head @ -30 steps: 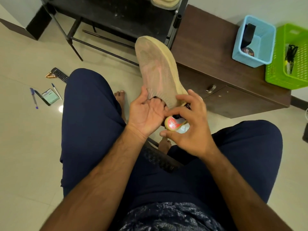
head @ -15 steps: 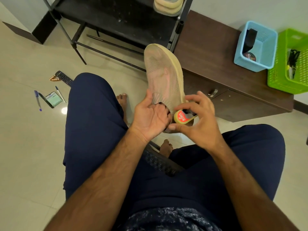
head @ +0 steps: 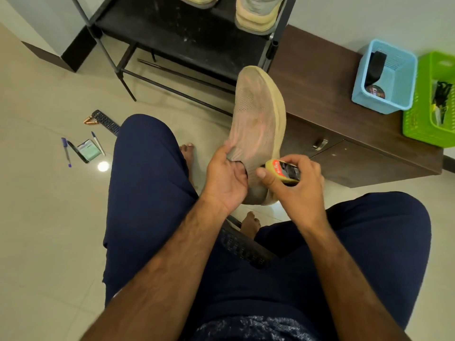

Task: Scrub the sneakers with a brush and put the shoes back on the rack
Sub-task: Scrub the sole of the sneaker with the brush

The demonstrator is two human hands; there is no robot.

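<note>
A dusty beige knit sneaker [head: 256, 119] is held up in front of my knees, toe pointing away. My left hand [head: 225, 179] grips it at the collar, fingers tucked inside the opening. My right hand [head: 294, 185] holds a small yellow brush [head: 283, 169] with a red label against the sneaker's right side near the heel. The black shoe rack [head: 187, 38] stands ahead, with another pale sneaker [head: 256, 14] on its shelf.
A brown low cabinet [head: 320, 94] on the right carries a blue basket [head: 384, 77] and a green basket [head: 430, 99]. On the tiled floor at left lie a remote [head: 105, 120], pens [head: 66, 151] and a small green pad [head: 88, 150]. I sit on a dark chair.
The brush has turned and slid up along the sneaker's right side at the heel. The sneaker and both hands sit a little further right in view, which has tilted up to show more rack.
</note>
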